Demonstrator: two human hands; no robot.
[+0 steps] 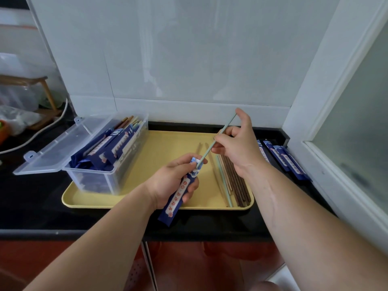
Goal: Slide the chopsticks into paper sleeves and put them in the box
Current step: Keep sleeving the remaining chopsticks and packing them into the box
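Observation:
My left hand (172, 181) grips a dark blue paper sleeve (178, 198) above the front of the yellow tray (163, 148). My right hand (235, 143) pinches a pale green chopstick (218, 137), whose lower tip sits in the sleeve's open top by my left thumb. Loose chopsticks (233, 181), brown, cream and green, lie on the tray's right side. A clear plastic box (109, 162) with its lid (60, 143) swung open to the left stands on the tray's left side and holds several sleeved chopsticks.
Spare blue sleeves (285, 158) lie on the black counter (31, 196) right of the tray, beside a white door frame. A white tiled wall stands behind. A white cable and a wooden rack with bags are at the far left.

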